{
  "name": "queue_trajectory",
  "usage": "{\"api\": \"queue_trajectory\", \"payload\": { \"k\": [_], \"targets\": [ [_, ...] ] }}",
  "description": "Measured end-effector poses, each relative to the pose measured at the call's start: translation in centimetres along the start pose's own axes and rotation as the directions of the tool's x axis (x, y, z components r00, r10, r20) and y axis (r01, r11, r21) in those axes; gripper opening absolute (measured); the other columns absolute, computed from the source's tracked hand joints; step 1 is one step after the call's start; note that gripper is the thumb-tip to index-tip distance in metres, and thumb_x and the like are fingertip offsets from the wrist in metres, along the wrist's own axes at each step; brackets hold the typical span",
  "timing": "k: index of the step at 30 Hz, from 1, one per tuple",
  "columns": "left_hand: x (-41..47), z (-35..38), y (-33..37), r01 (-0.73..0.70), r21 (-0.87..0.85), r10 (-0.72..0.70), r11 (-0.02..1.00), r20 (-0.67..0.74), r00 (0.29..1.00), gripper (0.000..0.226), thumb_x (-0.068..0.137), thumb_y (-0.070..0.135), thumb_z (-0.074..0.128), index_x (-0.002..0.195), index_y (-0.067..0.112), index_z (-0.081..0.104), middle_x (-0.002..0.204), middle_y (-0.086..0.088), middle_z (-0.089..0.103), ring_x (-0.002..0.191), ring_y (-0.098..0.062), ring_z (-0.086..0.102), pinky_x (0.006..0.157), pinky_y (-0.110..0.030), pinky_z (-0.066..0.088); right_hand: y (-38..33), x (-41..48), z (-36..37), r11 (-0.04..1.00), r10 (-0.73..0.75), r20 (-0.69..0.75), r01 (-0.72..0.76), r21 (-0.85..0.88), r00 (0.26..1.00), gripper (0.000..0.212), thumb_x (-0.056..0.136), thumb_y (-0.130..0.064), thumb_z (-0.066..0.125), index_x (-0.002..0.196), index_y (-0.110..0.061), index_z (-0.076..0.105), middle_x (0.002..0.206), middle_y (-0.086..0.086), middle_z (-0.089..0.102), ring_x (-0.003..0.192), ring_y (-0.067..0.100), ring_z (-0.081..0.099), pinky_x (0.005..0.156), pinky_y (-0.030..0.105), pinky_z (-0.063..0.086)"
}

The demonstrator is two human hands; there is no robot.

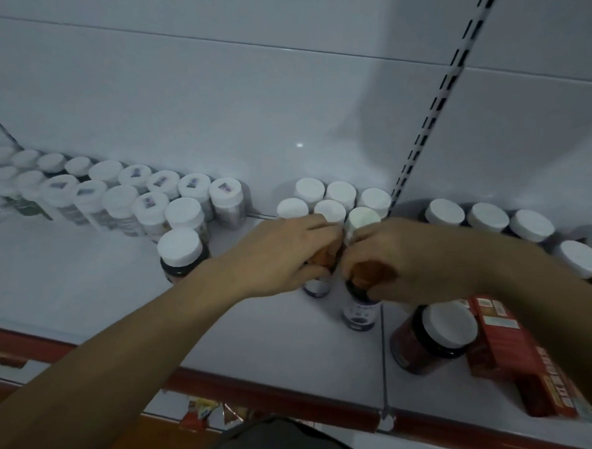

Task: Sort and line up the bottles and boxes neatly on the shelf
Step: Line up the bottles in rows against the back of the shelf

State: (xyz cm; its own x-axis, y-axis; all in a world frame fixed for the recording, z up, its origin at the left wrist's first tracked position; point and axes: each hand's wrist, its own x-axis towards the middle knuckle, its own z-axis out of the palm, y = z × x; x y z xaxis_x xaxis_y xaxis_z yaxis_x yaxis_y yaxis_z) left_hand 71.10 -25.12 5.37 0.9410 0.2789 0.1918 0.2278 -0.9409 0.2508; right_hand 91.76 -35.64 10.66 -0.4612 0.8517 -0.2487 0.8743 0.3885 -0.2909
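From the head camera, the white shelf (274, 353) ran across in front of you, its red front strip (278, 396) nearest your body. On the left, two long rows of white-capped bottles (124, 198) stood along the back panel, with one dark bottle (180, 251) standing apart at the near end of those rows. Just behind your fingers stood a cluster of six white-capped bottles (339, 195), packed against the slotted upright (426, 128); the cluster closed off the space behind your hands. Beyond the upright, more white-capped bottles (487, 217) lined the back on the right. Near your right forearm a wide red jar (432, 338) stood by the shelf's front, and red boxes (520, 363) lay just beside it, partly hidden under that arm.

Both your arms reached forward and met at mid-shelf. Your left hand (286, 254) was curled down over the top of the left small bottle (317, 287), gripping it. Your right hand (412, 264) was curled the same way round the top of the right small bottle (358, 313). The two bottles stood side by side on the shelf, close in front of the cluster, with orange-brown showing between your fingers. Your knuckles nearly touched.
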Motion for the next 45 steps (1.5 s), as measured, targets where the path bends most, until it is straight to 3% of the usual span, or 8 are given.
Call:
{"api": "queue_trajectory", "payload": {
  "k": [5,12,23,26,30,36,40,45],
  "targets": [
    [-3.4,-5.4,-2.9,0.088,-0.137,-0.114,0.987,-0.199,0.973,0.026,0.091,0.026,0.072,0.114,0.023,0.059,0.104,0.008,0.058,0.092,-0.008,0.054,0.082,-0.031,0.048,-0.5,0.1,-5.9,0.999,0.039,-0.269,-0.04,0.002,0.962,0.024,0.091,-0.042,0.063,0.115,-0.043,0.061,0.1,-0.017,0.06,0.087,0.002,0.059,0.078,0.031,0.051],
    [-8.2,-9.8,-8.8,0.227,-0.141,-0.265,0.964,-0.39,0.882,0.03,0.091,0.019,0.073,0.12,0.023,0.065,0.11,0.009,0.061,0.091,-0.006,0.059,0.079,-0.024,0.05,-1.7,8.9,-7.9,0.997,0.076,-0.575,-0.056,0.052,0.814,0.034,0.091,-0.034,0.059,0.124,-0.025,0.063,0.106,-0.005,0.062,0.087,0.01,0.062,0.081,0.026,0.051],
    [-5.4,-6.6,-13.6,0.092,0.067,-0.098,0.994,0.099,0.99,0.026,0.088,0.025,0.072,0.112,0.032,0.064,0.099,0.016,0.044,0.093,-0.019,0.06,0.078,-0.043,0.053,-2.1,19.3,-1.5,0.933,0.252,-0.317,-0.317,-0.17,0.914,0.022,0.089,-0.009,0.064,0.111,-0.013,0.063,0.103,0.007,0.053,0.089,0.027,0.056,0.079,0.039,0.05],
    [-5.3,-6.3,-14.3,0.061,0.075,-0.07,0.995,0.12,0.99,0.028,0.089,0.027,0.072,0.115,0.032,0.064,0.103,0.016,0.045,0.096,-0.017,0.059,0.074,-0.035,0.048,-2.7,17.3,-2.3,0.935,0.326,-0.409,-0.354,0.008,0.852,0.043,0.093,-0.024,0.07,0.133,-0.02,0.055,0.12,0.004,0.056,0.097,0.021,0.058,0.086,0.034,0.049],
    [-4.0,-7.3,-14.4,0.039,0.18,-0.062,0.983,0.125,0.99,0.037,0.091,0.03,0.07,0.126,0.034,0.059,0.116,0.014,0.047,0.105,-0.021,0.058,0.077,-0.037,0.049,-2.4,11.2,-3.9,0.86,0.393,-0.622,-0.511,-0.013,0.678,0.02,0.095,-0.025,0.063,0.114,-0.019,0.064,0.104,0.004,0.066,0.084,0.021,0.06,0.077,0.04,0.054],
    [-0.5,-8.4,-12.5,-0.085,0.162,0.059,0.983,0.158,0.986,0.045,0.092,0.042,0.068,0.133,0.035,0.051,0.121,0.008,0.052,0.108,-0.019,0.056,0.085,-0.039,0.05,-0.2,3.3,-1.6,0.354,0.877,-0.344,-0.935,-0.013,0.337,0.024,0.085,-0.032,0.062,0.105,-0.019,0.061,0.098,0.008,0.064,0.085,0.031,0.06,0.071,0.037,0.051],
    [0.9,-7.9,-12.2,-0.139,0.183,0.086,0.973,0.271,0.959,0.046,0.095,0.047,0.064,0.137,0.037,0.049,0.126,0.01,0.053,0.114,-0.016,0.054,0.088,-0.034,0.047,0.8,3.0,1.8,0.394,0.915,-0.107,-0.919,0.024,0.39,0.028,0.084,-0.038,0.069,0.098,-0.019,0.054,0.098,0.005,0.063,0.08,0.022,0.055,0.067,0.034,0.048],
    [0.1,-8.3,-14.4,-0.1,0.043,0.087,0.994,0.236,0.968,0.031,0.098,0.038,0.062,0.128,0.034,0.057,0.112,0.011,0.059,0.095,-0.008,0.057,0.084,-0.03,0.048,-0.8,2.2,1.6,0.398,0.891,-0.269,-0.914,0.075,0.366,0.035,0.084,-0.033,0.076,0.105,-0.016,0.053,0.102,0.009,0.06,0.091,0.03,0.054,0.074,0.036,0.045]
  ]
}}
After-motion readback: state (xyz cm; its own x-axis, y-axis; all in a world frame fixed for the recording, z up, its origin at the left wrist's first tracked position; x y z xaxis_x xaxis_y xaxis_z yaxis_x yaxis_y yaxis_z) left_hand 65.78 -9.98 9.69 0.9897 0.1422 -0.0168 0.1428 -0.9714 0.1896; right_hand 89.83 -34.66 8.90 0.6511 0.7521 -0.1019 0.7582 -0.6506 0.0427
